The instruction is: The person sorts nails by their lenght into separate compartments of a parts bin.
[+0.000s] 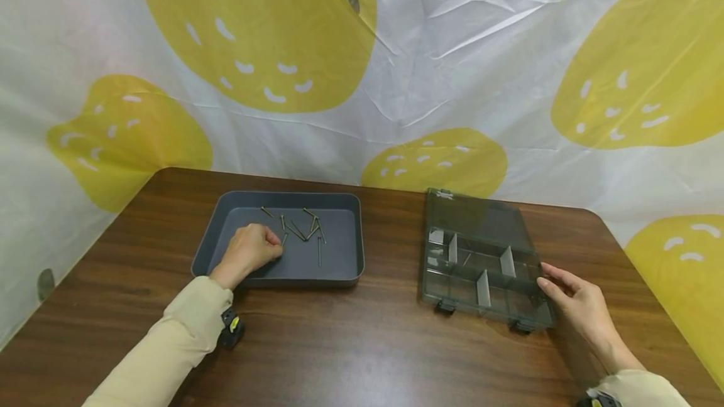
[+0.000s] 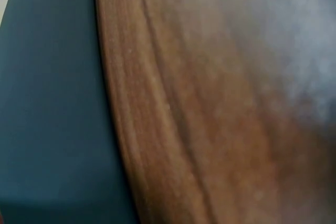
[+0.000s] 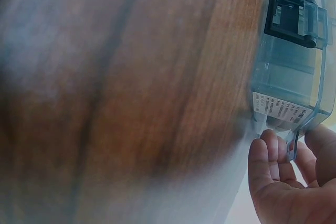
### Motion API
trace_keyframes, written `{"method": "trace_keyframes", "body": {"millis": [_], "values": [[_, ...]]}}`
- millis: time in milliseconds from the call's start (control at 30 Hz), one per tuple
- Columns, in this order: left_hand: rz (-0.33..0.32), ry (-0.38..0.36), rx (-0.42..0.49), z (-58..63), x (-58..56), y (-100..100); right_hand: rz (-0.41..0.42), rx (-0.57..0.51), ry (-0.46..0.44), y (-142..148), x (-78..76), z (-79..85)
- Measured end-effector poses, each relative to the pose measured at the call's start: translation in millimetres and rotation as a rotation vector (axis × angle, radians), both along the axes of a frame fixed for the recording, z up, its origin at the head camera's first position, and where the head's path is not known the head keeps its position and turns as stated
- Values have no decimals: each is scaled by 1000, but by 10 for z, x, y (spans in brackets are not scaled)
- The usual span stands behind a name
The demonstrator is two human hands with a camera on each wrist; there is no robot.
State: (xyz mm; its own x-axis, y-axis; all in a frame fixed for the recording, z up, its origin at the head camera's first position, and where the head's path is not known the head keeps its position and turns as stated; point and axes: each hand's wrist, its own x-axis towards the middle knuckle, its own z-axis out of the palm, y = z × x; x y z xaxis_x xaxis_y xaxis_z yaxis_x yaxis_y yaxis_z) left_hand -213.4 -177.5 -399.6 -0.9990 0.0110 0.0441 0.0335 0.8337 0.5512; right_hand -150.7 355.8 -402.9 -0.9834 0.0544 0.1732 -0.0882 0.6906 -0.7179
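My left hand [image 1: 252, 249] is over the dark grey tray [image 1: 226, 212], its thumb and fingertips together at the end of a thin grey nail [image 1: 285, 238]. The contact is partly hidden. Several thin brass-coloured screws [image 1: 296, 230] and a longer grey nail [image 1: 319, 252] lie to the right of that hand in the tray. On the right of the table, a clear grey compartment box [image 1: 477, 295] lies with its lid folded back. My right hand [image 1: 582, 306] grips the box by its right end, the thumb near the upper rim and the fingers against the side.
White dividers [image 1: 483, 287] split the box, and a thin piece [image 1: 467, 259] shows in a back compartment. Two black latches [image 1: 445, 306] are on its front. Brown wooden table [image 1: 390, 331] lies between tray and box. A lemon-print cloth [image 1: 317, 137] hangs behind.
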Motion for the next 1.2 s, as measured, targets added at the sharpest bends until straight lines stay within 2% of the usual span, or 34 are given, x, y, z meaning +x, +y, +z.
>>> {"method": "trace_keyframes", "body": {"millis": [367, 733, 933, 1200], "values": [[-29, 52, -55, -3, 1, 9, -5, -10, -8, 8, 6, -22], [-22, 83, -40, -26, 27, 4, 8, -36, -5, 14, -10, -18], [-16, 75, -36, -21, 27, 10, 2, -38, -13, 17, -11, -23], [22, 16, 37, -20, 34, 2, 7, -13, -2, 14, -6, -17]]}}
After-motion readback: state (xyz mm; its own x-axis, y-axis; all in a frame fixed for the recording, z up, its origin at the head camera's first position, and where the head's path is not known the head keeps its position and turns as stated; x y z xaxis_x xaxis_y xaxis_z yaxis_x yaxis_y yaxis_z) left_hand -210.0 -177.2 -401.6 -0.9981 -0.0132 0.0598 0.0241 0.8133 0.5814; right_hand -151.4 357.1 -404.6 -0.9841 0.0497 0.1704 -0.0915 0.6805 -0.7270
